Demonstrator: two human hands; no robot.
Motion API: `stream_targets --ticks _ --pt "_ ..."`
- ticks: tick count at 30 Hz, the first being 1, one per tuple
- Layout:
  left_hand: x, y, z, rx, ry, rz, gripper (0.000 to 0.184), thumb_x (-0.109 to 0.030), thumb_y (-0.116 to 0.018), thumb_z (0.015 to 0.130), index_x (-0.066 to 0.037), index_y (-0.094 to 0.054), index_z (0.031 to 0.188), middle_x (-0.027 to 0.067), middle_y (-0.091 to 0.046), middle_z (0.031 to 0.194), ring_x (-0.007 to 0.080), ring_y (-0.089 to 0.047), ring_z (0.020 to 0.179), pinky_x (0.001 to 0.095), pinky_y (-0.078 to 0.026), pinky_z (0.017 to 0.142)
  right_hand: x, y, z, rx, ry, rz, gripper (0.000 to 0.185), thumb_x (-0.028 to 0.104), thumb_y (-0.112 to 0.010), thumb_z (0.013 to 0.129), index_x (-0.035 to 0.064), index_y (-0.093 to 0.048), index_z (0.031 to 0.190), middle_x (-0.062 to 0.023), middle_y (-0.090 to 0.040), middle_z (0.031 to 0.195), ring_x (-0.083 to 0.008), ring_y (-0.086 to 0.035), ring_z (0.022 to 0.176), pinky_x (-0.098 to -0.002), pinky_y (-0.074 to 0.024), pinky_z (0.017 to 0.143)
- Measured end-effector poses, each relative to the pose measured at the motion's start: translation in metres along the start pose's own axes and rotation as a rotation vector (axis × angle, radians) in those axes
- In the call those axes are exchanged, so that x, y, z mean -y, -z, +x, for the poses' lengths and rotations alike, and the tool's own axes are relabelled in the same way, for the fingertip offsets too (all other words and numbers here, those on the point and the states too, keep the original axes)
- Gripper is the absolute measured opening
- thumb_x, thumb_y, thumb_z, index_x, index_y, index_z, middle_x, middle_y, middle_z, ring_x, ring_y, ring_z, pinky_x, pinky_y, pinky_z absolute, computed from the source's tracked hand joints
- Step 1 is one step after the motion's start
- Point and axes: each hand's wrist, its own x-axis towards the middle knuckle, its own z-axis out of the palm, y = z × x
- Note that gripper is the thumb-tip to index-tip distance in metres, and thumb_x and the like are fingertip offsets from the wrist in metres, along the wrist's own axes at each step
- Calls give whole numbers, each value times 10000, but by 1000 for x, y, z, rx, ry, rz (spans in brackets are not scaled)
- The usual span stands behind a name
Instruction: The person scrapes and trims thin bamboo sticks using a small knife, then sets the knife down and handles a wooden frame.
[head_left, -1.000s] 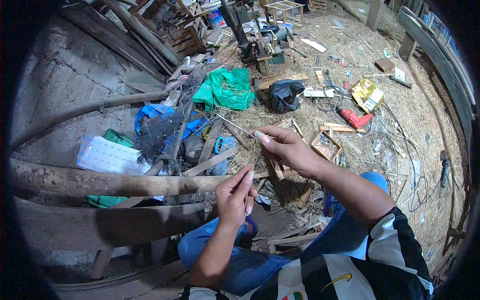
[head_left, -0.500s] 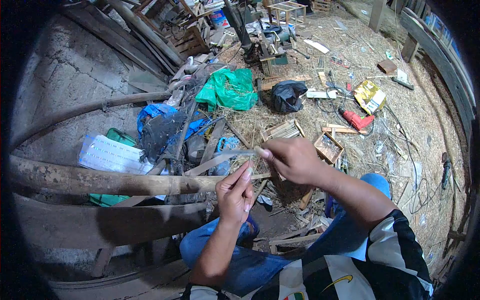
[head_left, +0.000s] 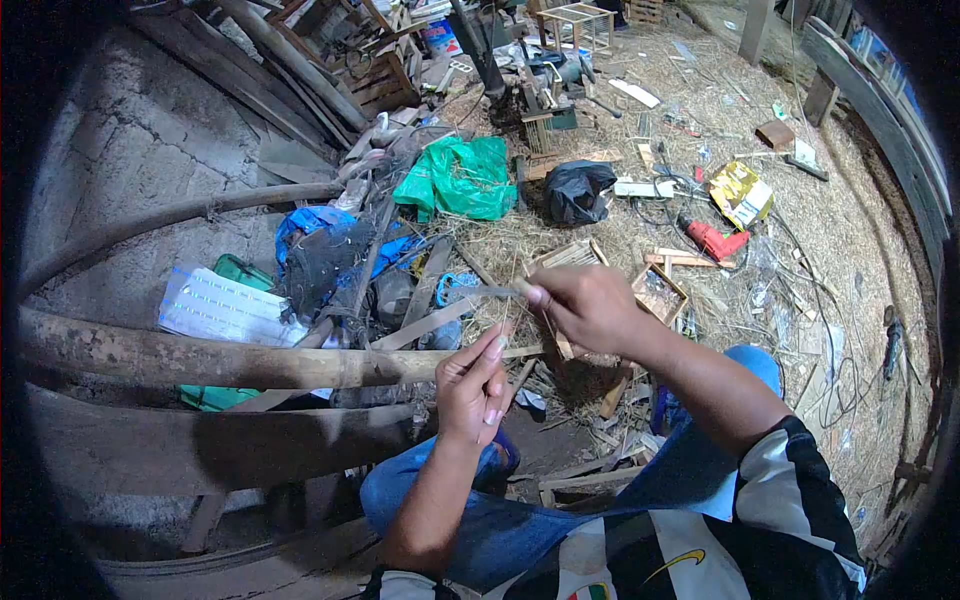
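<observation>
A knife (head_left: 483, 291) is gripped in my right hand (head_left: 588, 310), its narrow blade pointing left over the cluttered floor. Just below and to the left, my left hand (head_left: 470, 390) is closed, thumb and fingers pinching a thin pale sliver (head_left: 507, 322) that looks like wood or bamboo. The sliver stands roughly upright and its upper end reaches close to the blade; I cannot tell whether they touch. Behind my right hand lies a small slatted wooden frame (head_left: 566, 254), partly hidden by that hand.
A thick bamboo pole (head_left: 230, 362) crosses at left, above a wooden plank (head_left: 290, 450). A green plastic bag (head_left: 460, 178), black bag (head_left: 578, 192), red power drill (head_left: 715, 240) and open wooden box (head_left: 660, 294) lie on the straw-strewn floor. Cables run at right.
The knife and my right hand have shifted slightly, and the blade now lies nearly level and a little lower at its handle end. My left hand stays almost in place, still pinching the sliver.
</observation>
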Motion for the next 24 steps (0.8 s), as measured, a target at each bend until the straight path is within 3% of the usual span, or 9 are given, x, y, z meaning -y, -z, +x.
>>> stream_targets --ticks 5,9,12,14,16,18,19,21,24 --pt "0 -3 -1 -20 0 90 300 -77 -531 987 7 -622 1261 17 -515 584 61 -317 321 214 -303 317 -1 -7 -3 -83 88 68 310 380 -517 980 100 -619 894 -169 -642 754 -402 -639 724 -523 -479 607" --pt "4 1 0 29 -2 45 293 -75 -533 987 10 -627 1251 29 -543 603 61 -319 320 214 -304 316 -14 2 7 -78 -42 13 323 374 -510 989 83 -633 918 -183 -638 740 -408 -637 732 -520 -485 631" --pt "3 1 -1 14 11 32 289 -72 -532 987 12 -629 1247 41 -566 620 61 -321 318 216 -306 315 -14 5 12 -39 -140 148 350 401 -511 989 83 -633 911 -200 -627 751 -419 -619 749 -501 -484 649" --pt "0 1 -3 35 44 35 292 -81 -537 986 11 -628 1247 50 -583 632 62 -334 319 218 -301 312 -14 -5 12 -43 -110 576 342 366 -519 1012 45 -635 1027 -86 -635 788 -271 -607 725 -425 -468 645" --pt "0 -3 -5 29 52 46 293 -90 -543 986 12 -629 1246 54 -588 638 65 -343 320 220 -300 311 -15 -6 10 -45 -98 792 348 348 -523 1024 26 -637 1085 -28 -639 807 -197 -601 713 -387 -460 642" --pt "-3 -9 -6 22 54 63 294 -99 -548 985 14 -630 1245 57 -593 644 69 -352 320 221 -299 309 -12 0 11 146 -235 1023 353 308 -534 1031 1 -609 1187 41 -571 857 -85 -509 754 -298 -438 646" --pt "-4 -14 -5 -13 18 140 296 -108 -558 984 17 -630 1243 57 -590 638 71 -358 323 222 -297 309 -9 -1 10 147 -235 1025 353 308 -534 1031 1 -609 1187 41 -571 857 -85 -509 754 -298 -438 646" --pt "-3 -18 -3 -51 -17 216 298 -116 -569 983 20 -630 1241 57 -588 633 73 -364 327 224 -295 309 0 -6 6 131 -213 1059 363 333 -508 1041 54 -615 1247 63 -475 757 -27 -388 654 -212 -336 573" --pt "2 -19 1 -75 -101 363 300 -119 -580 982 26 -627 1242 46 -560 596 71 -366 337 226 -291 311 -2 -18 5 -30 -111 808 355 342 -529 1026 42 -627 1189 35 -524 745 -90 -478 664 -263 -403 596"
